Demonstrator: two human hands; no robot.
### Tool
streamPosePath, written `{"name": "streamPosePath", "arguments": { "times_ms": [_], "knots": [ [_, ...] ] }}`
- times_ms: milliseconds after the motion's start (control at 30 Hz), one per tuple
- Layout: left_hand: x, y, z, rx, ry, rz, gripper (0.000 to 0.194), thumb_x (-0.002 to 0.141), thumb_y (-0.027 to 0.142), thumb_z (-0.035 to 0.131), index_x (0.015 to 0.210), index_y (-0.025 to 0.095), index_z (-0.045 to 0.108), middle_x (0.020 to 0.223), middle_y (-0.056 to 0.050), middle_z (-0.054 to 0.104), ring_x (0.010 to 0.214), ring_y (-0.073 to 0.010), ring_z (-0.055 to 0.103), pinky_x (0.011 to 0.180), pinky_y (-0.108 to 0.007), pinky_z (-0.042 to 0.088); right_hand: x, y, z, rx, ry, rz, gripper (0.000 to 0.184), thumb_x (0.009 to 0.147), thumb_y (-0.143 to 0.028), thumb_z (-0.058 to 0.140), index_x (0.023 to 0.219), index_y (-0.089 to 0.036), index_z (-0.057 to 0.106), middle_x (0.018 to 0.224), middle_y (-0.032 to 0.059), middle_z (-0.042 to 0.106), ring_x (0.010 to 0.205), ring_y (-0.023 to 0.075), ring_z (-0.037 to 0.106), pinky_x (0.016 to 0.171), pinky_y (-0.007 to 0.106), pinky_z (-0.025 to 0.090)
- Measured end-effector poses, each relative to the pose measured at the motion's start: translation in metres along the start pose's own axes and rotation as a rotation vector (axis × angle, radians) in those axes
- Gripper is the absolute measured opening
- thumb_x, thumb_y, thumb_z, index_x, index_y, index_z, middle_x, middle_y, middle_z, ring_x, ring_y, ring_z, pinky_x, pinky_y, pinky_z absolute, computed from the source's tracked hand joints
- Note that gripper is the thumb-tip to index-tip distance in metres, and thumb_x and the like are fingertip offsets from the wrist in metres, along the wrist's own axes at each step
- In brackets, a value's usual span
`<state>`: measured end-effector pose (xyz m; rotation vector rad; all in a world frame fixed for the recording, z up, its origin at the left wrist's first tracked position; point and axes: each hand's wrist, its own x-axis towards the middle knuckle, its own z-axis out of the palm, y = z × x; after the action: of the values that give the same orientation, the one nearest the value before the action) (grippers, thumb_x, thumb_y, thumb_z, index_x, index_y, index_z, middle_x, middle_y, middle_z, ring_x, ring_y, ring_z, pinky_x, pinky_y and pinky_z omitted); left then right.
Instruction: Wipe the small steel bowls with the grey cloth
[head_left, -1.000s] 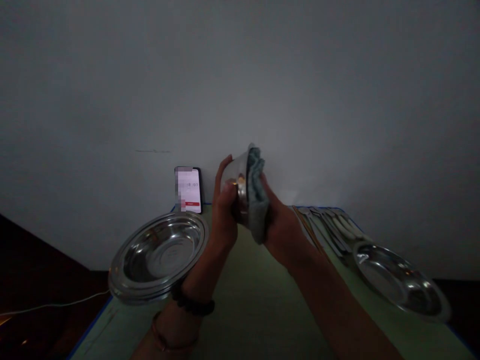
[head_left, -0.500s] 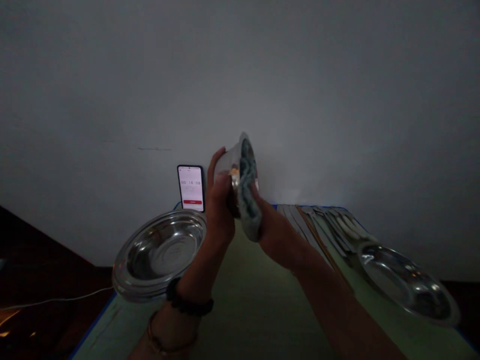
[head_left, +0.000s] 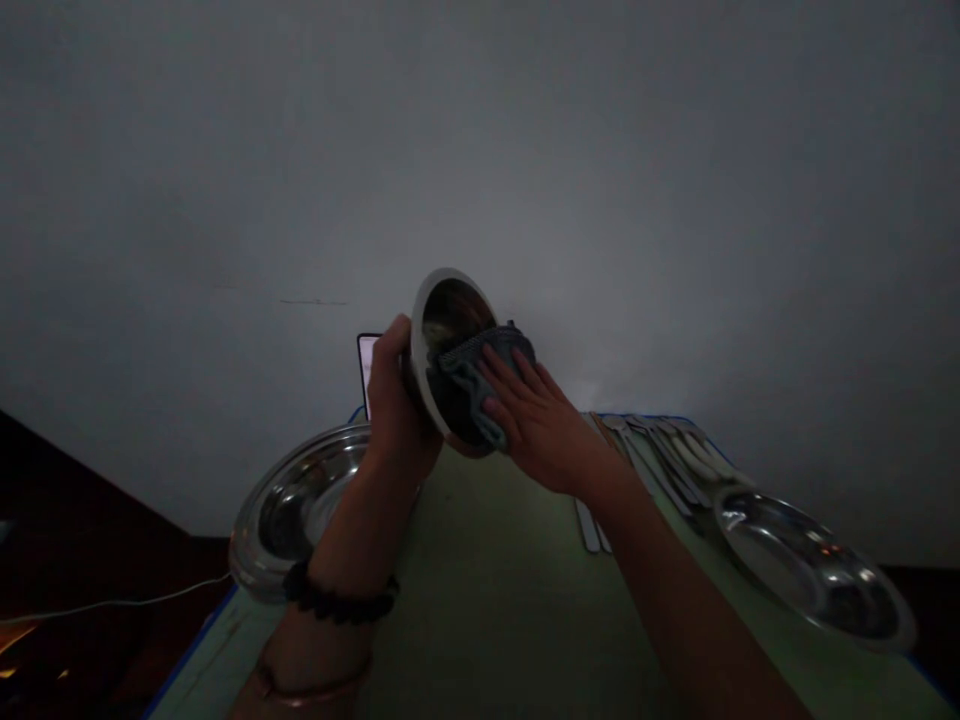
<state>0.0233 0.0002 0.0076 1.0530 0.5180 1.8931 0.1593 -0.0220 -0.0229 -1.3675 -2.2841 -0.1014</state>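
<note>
A shiny metal bowl is held up over the table, tilted so that its mouth faces right and toward me. My left hand grips it from the left, around its outer side. My right hand presses a grey-green cloth against the bowl's inside and right rim, its fingers lying stretched over the cloth with the thumb below. Part of the bowl's inside is hidden behind the cloth.
Stacked metal basins stand at the left, partly behind my left forearm. A phone leans on the wall behind them. Knives, spoons and other cutlery lie in a row at the right, beside a shallow metal dish.
The bowl has turned from edge-on so that its opening now shows. My left hand has shifted left, covering much of the phone. My right fingers have come into view on the cloth.
</note>
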Motion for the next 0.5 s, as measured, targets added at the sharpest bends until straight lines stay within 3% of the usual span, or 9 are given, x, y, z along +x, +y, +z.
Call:
{"name": "streamPosePath", "arguments": {
  "times_ms": [167, 400, 500],
  "knots": [
    [-0.004, -0.002, 0.000, 0.007, 0.010, -0.159, 0.022, 0.076, 0.042, 0.062, 0.069, 0.021, 0.061, 0.073, 0.000, 0.064, 0.117, -0.0227, 0.055, 0.098, -0.033, 0.046, 0.000, 0.008, 0.004, -0.089, 0.100, 0.031, 0.059, 0.098, -0.036, 0.025, 0.151, -0.011, 0.015, 0.160, 0.0028, 0.005, 0.147, 0.0271, -0.006, 0.120, 0.050, 0.013],
    [-0.006, 0.006, 0.001, -0.099, -0.291, -0.372, 0.028, 0.079, 0.048, 0.056, 0.075, 0.021, 0.063, 0.082, 0.001, 0.070, 0.108, -0.0229, 0.062, 0.091, -0.034, 0.052, 0.007, 0.020, 0.009, 0.001, 0.294, -0.100, 0.071, 0.097, -0.037, 0.032, 0.152, -0.012, -0.006, 0.161, 0.0058, -0.010, 0.145, 0.0236, -0.017, 0.121, 0.050, 0.007],
    [-0.008, 0.001, -0.002, -0.107, -0.351, -0.434, 0.026, 0.080, 0.045, 0.057, 0.075, 0.020, 0.063, 0.083, 0.000, 0.071, 0.104, -0.0229, 0.063, 0.088, -0.034, 0.053, 0.009, 0.024, 0.009, 0.016, 0.366, -0.107, 0.081, 0.095, -0.036, 0.038, 0.149, -0.016, -0.018, 0.159, 0.0069, -0.017, 0.145, 0.0244, -0.017, 0.120, 0.051, 0.008]
  ]
}}
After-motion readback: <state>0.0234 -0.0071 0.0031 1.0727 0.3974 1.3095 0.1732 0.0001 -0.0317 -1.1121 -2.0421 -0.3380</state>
